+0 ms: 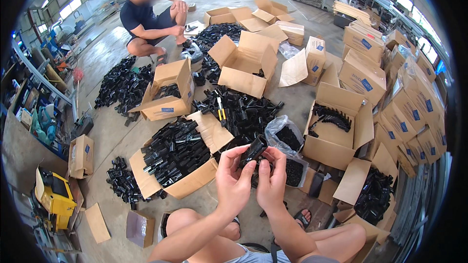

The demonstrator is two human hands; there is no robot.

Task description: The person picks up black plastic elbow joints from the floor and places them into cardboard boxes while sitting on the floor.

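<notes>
A short black tubular part [254, 150] is held up in front of me, tilted, with its open round end toward the upper right. My left hand [232, 173] is closed around its left side. My right hand [271, 178] is curled at its lower right, thumb beside the left thumb; the fingertips behind the part are hidden. Just beyond my hands lies a heap of similar black parts [248, 112], with a yellow-and-black tool [221, 109] on it. To the left, an open carton [191, 186] is filled with black tubular parts [175, 153].
Clear plastic bags of small black pieces [287, 139] stand right of my hands. An open carton [327, 151] beyond them holds a row of black parts. Stacked cartons [404, 117] line the right. A person [146, 24] squats at far left behind another heap [122, 85].
</notes>
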